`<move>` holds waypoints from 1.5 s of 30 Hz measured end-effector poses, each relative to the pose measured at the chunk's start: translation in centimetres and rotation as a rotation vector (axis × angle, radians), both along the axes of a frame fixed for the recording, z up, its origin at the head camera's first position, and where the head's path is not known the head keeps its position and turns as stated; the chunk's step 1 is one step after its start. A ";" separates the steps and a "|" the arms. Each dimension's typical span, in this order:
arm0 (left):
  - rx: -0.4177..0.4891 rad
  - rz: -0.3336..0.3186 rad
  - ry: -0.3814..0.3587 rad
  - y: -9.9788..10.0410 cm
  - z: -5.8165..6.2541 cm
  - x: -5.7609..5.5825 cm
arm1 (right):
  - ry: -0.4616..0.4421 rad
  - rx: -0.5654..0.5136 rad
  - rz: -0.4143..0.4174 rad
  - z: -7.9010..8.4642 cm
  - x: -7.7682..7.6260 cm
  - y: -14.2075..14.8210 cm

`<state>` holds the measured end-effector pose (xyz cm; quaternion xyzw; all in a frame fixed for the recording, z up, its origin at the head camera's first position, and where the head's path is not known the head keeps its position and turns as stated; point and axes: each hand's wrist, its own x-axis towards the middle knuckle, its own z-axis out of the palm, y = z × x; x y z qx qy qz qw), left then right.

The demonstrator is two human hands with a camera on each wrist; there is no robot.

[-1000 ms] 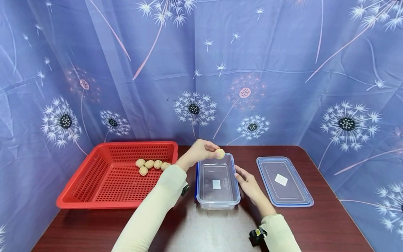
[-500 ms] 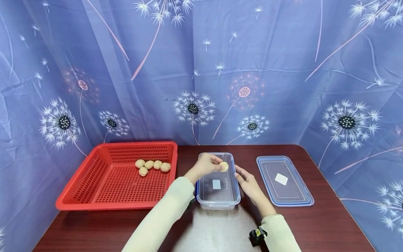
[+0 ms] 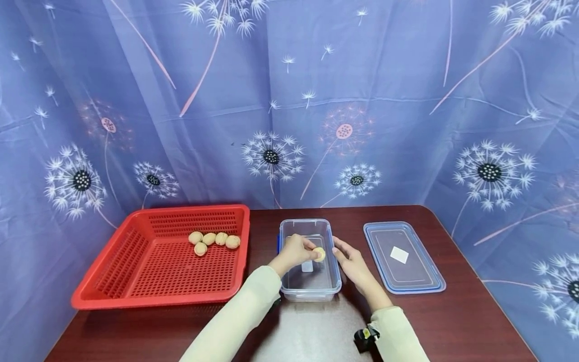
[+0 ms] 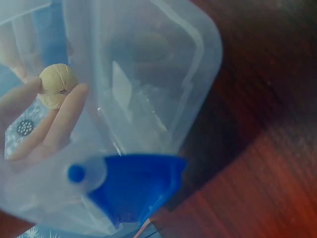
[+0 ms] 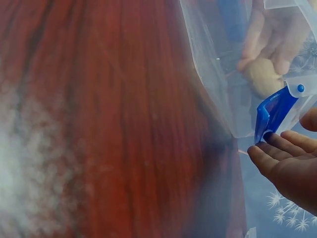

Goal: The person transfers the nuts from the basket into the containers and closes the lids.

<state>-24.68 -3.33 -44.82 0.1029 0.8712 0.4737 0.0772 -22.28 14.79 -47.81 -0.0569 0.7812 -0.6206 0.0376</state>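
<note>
My left hand [image 3: 296, 254] pinches a pale walnut [image 3: 319, 254] between thumb and fingers, down inside a clear plastic box [image 3: 310, 291]. The left wrist view shows that walnut [image 4: 58, 85] through the box's wall, above a hanging blue clip [image 4: 138, 186]. Against the box's right side rests my right hand [image 3: 355, 266], its fingers fairly straight. In the right wrist view, fingertips of the right hand [image 5: 292, 163] touch a blue clip [image 5: 275, 111]. Several more walnuts [image 3: 209, 239] lie together in a red perforated basket [image 3: 158, 304] on the left.
A clear lid [image 3: 404, 271] with a blue edge and a white label lies flat at the right of the box. Everything stands on a dark red-brown table [image 3: 461, 311]. Behind it hangs a blue curtain [image 3: 393, 100] with dandelion prints.
My left hand has carried the walnut from above the box's far rim down and nearer, into the box. My right hand has stayed at the box's side. The head view has shifted slightly.
</note>
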 end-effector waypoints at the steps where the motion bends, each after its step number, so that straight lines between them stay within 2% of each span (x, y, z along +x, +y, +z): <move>1: -0.005 -0.005 0.002 0.1 -0.1 0.0 | 0.001 -0.002 0.003 0.0 0.0 0.0; 7: -0.011 -0.024 -0.001 0.6 -0.8 0.2 | 0.006 0.000 -0.004 0.0 0.1 0.0; 16: 0.042 -0.033 -0.038 1.2 -1.4 0.3 | 0.003 0.008 -0.009 0.0 0.1 0.0; 24: -0.019 -0.033 -0.024 0.9 -1.0 0.1 | 0.014 0.020 -0.011 0.1 0.2 0.0; 31: -0.110 -0.032 0.016 0.5 0.5 -0.1 | 0.014 0.009 -0.004 0.4 0.4 -0.1; 36: -0.158 -0.026 0.033 0.3 2.1 -0.7 | 0.085 0.022 -0.017 -0.5 0.3 0.0; 40: -0.152 -0.034 0.059 0.0 4.1 -1.5 | 0.095 0.016 -0.023 -0.4 0.4 0.1; 43: -0.127 -0.033 0.071 -0.5 5.6 -2.0 | 0.046 0.000 -0.023 -0.2 0.3 0.0; 45: -0.086 -0.026 0.053 -1.0 6.5 -2.3 | 0.023 0.001 -0.018 -0.2 0.2 0.0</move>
